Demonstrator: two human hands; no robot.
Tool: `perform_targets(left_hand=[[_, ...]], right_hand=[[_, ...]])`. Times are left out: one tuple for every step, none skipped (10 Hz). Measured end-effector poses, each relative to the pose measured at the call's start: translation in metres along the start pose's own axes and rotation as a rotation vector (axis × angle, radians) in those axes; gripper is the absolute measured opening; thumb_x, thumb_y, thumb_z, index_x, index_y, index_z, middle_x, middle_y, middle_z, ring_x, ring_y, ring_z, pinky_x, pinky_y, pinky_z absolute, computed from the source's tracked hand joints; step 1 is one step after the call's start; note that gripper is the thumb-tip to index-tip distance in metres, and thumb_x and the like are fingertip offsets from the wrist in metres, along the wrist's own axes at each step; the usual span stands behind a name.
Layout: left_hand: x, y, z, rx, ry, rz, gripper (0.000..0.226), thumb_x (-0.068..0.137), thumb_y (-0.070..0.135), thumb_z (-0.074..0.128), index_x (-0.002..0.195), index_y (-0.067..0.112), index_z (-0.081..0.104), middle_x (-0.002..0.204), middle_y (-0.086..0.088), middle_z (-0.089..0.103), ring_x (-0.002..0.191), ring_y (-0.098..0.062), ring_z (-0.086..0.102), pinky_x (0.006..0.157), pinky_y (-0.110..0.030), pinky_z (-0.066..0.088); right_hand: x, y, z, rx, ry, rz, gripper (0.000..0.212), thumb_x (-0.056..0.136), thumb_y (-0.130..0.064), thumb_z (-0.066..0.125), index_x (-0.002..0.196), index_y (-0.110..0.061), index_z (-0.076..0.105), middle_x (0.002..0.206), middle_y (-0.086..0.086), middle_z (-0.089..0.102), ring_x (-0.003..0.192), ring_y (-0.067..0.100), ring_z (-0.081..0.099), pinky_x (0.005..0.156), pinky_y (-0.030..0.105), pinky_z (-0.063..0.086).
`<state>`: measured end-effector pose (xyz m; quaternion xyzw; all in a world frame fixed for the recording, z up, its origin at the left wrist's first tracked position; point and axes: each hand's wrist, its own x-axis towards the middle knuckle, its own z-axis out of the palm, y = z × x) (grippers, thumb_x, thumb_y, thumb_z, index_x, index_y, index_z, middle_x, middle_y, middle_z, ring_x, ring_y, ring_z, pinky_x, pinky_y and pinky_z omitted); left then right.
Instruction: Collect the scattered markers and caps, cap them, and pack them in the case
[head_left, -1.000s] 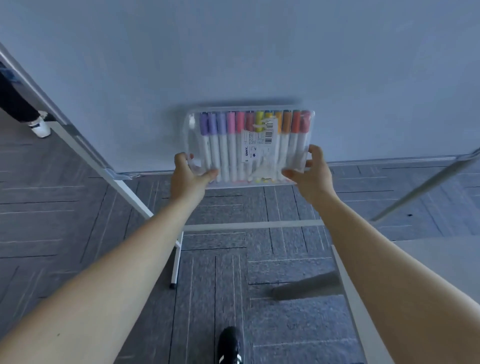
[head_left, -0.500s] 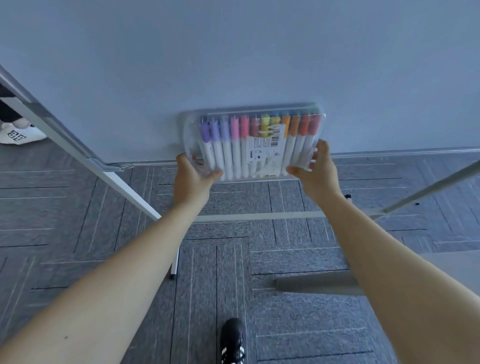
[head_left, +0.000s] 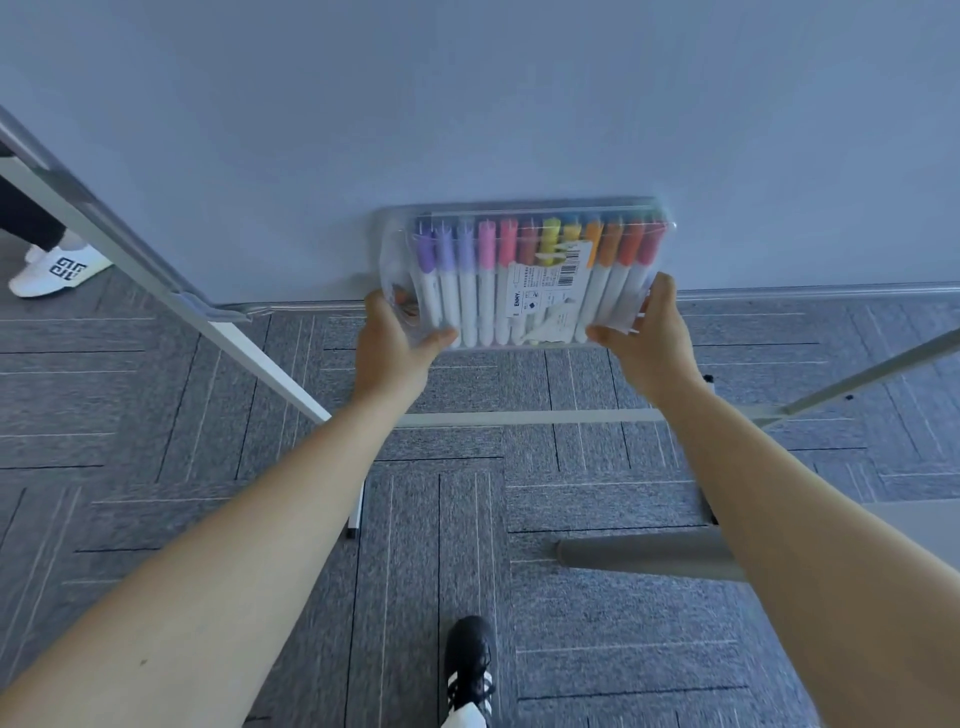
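Looks basically packed: left hand (head_left: 396, 349) and right hand (head_left: 645, 343) each grip a bottom corner of the clear marker case (head_left: 524, 270), held out in front of the wall (head_left: 467, 104), so I'd keep it level and check the lid's snapped.

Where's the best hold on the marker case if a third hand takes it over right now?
Take the marker case by its free top edge, coming from above. It is a flat, clear slab held upright, broad face to the camera. The left hand and right hand already pinch the two lower corners, so only the top rim is clear for fingers across its thin depth.
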<state>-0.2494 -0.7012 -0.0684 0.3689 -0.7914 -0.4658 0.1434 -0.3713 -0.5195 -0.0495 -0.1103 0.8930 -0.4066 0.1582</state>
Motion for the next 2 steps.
perform_targets(left_hand=[[-0.0003, -0.001, 0.0004, -0.041, -0.015, 0.001, 0.053, 0.08, 0.017, 0.068, 0.118, 0.001, 0.035, 0.112, -0.006, 0.05, 0.094, -0.017, 0.046, 0.063, -0.015, 0.029], [-0.0016, -0.0024, -0.0014, -0.052, 0.009, -0.04, 0.056, 0.077, 0.018, 0.072, 0.119, 0.0, 0.039, 0.12, -0.013, 0.051, 0.106, -0.023, 0.05, 0.077, -0.022, 0.034]], right_hand=[[-0.0002, 0.0034, 0.0021, -0.037, 0.007, -0.011, 0.064, 0.082, -0.018, 0.067, 0.131, -0.007, 0.028, 0.13, 0.013, 0.046, 0.114, 0.029, 0.049, 0.083, 0.035, 0.04], [-0.0059, 0.002, -0.0019, -0.059, 0.037, 0.04, 0.062, 0.083, -0.022, 0.066, 0.133, -0.008, 0.032, 0.134, 0.011, 0.042, 0.119, 0.026, 0.046, 0.09, 0.032, 0.038]])
